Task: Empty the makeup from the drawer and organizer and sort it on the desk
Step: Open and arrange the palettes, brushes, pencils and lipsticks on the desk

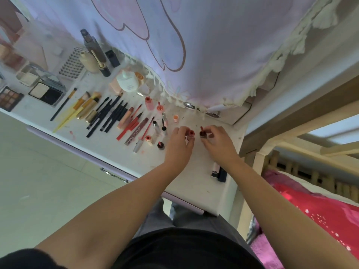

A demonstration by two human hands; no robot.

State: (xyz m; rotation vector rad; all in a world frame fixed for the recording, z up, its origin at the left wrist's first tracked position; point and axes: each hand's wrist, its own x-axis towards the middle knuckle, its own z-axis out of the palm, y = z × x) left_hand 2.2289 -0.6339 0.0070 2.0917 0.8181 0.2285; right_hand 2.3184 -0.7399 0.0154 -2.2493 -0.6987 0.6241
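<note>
A pale cloth with pink outlines and a fringed hem hangs over the desk's far edge. A red blanket lies at right.

On the table are two hands, four brushes, two palettes and two red pencils.
</note>
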